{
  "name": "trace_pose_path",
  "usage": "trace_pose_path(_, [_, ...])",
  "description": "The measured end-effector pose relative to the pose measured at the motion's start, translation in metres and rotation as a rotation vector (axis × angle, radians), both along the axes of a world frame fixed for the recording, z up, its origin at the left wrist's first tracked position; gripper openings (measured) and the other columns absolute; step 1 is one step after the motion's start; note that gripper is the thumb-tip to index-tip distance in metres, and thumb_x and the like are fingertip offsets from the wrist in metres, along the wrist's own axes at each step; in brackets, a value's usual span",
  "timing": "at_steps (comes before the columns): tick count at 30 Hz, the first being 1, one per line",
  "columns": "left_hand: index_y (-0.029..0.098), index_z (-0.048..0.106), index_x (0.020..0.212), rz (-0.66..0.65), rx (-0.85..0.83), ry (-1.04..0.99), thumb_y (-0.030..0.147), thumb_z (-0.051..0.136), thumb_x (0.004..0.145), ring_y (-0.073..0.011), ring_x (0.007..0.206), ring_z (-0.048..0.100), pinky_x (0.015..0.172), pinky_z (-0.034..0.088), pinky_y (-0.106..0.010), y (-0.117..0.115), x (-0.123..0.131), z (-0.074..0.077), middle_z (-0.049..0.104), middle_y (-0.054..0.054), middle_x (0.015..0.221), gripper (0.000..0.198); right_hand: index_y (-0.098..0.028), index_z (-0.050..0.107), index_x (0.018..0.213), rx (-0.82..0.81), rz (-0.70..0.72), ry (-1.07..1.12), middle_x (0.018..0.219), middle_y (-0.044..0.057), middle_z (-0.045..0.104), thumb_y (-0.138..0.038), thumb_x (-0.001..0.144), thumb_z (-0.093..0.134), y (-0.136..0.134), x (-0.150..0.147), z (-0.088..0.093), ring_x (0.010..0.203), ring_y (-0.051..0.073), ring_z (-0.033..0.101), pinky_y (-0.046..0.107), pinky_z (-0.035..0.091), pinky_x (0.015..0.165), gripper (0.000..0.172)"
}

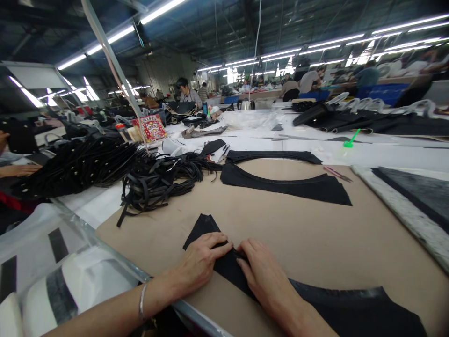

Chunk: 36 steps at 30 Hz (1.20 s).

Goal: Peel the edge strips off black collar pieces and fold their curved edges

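Observation:
A curved black fabric piece [231,271] lies across the tan board in front of me, its right end running out of the bottom of the view. My left hand [201,262] lies on its left part, fingers stretched out over the cloth. Just to the right, my right hand [261,271] pinches the inner curved edge between thumb and fingers. Under the right fingers the edge looks folded over, but the fingertips partly hide it. Farther back on the board rest another curved black piece [280,185] and a narrower black stack [270,156].
Black strips [157,180] lie tangled at the left, beside a pile of black studded pieces [84,161]. Red-handled snips [336,174] and a green brush [351,139] lie beyond. A pale slab [396,215] borders the right side. A co-worker's hand [21,170] shows far left.

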<state>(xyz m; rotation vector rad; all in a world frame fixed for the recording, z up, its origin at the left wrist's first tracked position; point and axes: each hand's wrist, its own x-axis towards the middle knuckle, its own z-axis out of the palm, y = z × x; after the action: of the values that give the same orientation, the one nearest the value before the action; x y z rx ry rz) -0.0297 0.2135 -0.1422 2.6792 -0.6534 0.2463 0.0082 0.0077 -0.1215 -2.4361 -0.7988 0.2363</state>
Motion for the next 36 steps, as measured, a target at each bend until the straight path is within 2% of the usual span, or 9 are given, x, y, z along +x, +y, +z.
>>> trace_pose_path(3, [0.024,0.065,0.119,-0.015,-0.046,-0.011,0.004,0.04,0.089,-0.0197,0.116,0.053,0.102,0.045,-0.038,-0.002,0.003,0.005,0.061,-0.005,0.123,0.044,-0.018,0.058,0.091,-0.042,-0.011,0.022,0.095,0.006,0.059,-0.012,0.085,0.054,-0.004,0.001,0.007,0.091,0.022,0.053,0.036,0.041,0.084,0.009])
trace_pose_path(6, [0.021,0.069,0.106,0.019,-0.129,-0.025,0.002,0.042,0.086,-0.0191,0.109,0.056,0.1,0.044,-0.038,-0.01,0.007,0.014,0.065,-0.005,0.111,0.039,-0.018,0.058,0.091,-0.068,-0.026,0.028,0.095,0.006,0.06,-0.013,0.084,0.057,-0.005,0.001,0.01,0.09,0.023,0.054,0.035,0.041,0.082,0.009])
trace_pose_path(9, [0.022,0.067,0.107,0.038,-0.164,0.009,0.002,0.048,0.083,-0.0188,0.105,0.055,0.098,0.042,-0.037,-0.026,0.009,0.025,0.064,-0.004,0.106,0.036,-0.018,0.059,0.095,-0.078,-0.029,0.013,0.098,0.007,0.061,-0.014,0.084,0.056,-0.005,0.0,0.01,0.092,0.024,0.055,0.036,0.041,0.082,0.012])
trace_pose_path(13, [0.021,0.064,0.102,0.009,-0.124,0.148,0.004,0.058,0.076,-0.019,0.099,0.055,0.09,0.043,-0.034,-0.041,0.012,0.033,0.063,-0.002,0.102,0.032,-0.016,0.06,0.098,-0.104,-0.027,0.0,0.101,0.01,0.061,-0.013,0.084,0.054,-0.005,0.0,0.009,0.096,0.025,0.055,0.037,0.041,0.086,0.015])
trace_pose_path(21, [0.019,0.069,0.092,-0.055,-0.064,0.207,0.002,0.051,0.082,-0.0166,0.09,0.055,0.085,0.045,-0.028,-0.041,0.018,0.035,0.062,-0.002,0.089,0.027,-0.016,0.062,0.089,-0.09,-0.017,0.023,0.095,0.01,0.062,-0.012,0.082,0.055,-0.009,0.002,0.009,0.091,0.025,0.055,0.036,0.04,0.082,0.011])
trace_pose_path(25, [0.021,0.07,0.097,-0.048,-0.053,0.136,0.004,0.051,0.085,-0.0173,0.093,0.054,0.084,0.045,-0.028,-0.042,0.016,0.034,0.06,-0.003,0.095,0.028,-0.017,0.06,0.091,-0.06,-0.004,0.047,0.094,0.008,0.062,-0.011,0.082,0.054,-0.014,0.003,0.009,0.088,0.022,0.056,0.033,0.041,0.078,0.013])
trace_pose_path(28, [0.021,0.07,0.096,-0.051,-0.004,0.085,0.007,0.05,0.088,-0.0177,0.089,0.054,0.083,0.045,-0.03,-0.043,0.014,0.033,0.06,-0.004,0.091,0.026,-0.018,0.059,0.09,-0.036,0.013,0.066,0.092,0.005,0.062,-0.01,0.082,0.053,-0.019,0.003,0.01,0.086,0.02,0.057,0.03,0.041,0.077,0.013])
trace_pose_path(36, [0.022,0.068,0.104,-0.083,0.011,0.139,0.007,0.043,0.091,-0.0164,0.089,0.057,0.081,0.047,-0.026,-0.04,0.011,0.025,0.062,-0.003,0.093,0.032,-0.018,0.058,0.09,0.014,0.053,0.103,0.095,0.005,0.06,-0.007,0.085,0.052,-0.025,0.0,0.013,0.09,0.02,0.055,0.03,0.041,0.081,0.013])
